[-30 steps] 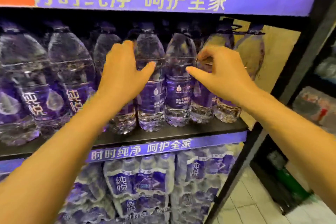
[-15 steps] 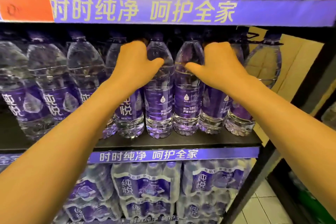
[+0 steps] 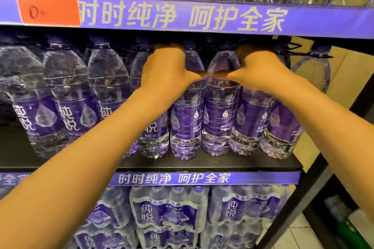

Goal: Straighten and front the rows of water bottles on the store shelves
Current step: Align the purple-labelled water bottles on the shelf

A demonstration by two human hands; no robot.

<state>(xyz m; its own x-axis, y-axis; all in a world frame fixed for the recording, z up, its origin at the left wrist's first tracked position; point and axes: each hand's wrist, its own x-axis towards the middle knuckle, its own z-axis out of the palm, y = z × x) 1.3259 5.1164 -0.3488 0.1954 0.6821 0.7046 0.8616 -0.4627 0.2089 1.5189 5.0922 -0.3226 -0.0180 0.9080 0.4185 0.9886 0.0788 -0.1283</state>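
A row of clear water bottles with purple labels (image 3: 70,107) stands on the black middle shelf (image 3: 202,164). My left hand (image 3: 166,70) grips the shoulder of one bottle (image 3: 155,133) near the middle, and its thumb reaches across the neighbouring bottle (image 3: 187,119). My right hand (image 3: 261,68) grips the shoulder of another bottle (image 3: 253,119) further right, its thumb lying on the bottle (image 3: 219,119) beside it. The two thumb tips almost meet. Both sets of fingers curl over the bottle tops and are hidden behind them.
A purple shelf strip (image 3: 222,18) with an orange tag (image 3: 48,10) runs just above the caps. Shrink-wrapped bottle packs (image 3: 166,214) fill the shelf below. A black rack upright (image 3: 315,178) and tiled floor (image 3: 293,236) lie to the right.
Both hands have slid up from the bottle bodies to the shoulders near the caps, and the thumbs have come closer together. The view has shifted downward and closer.
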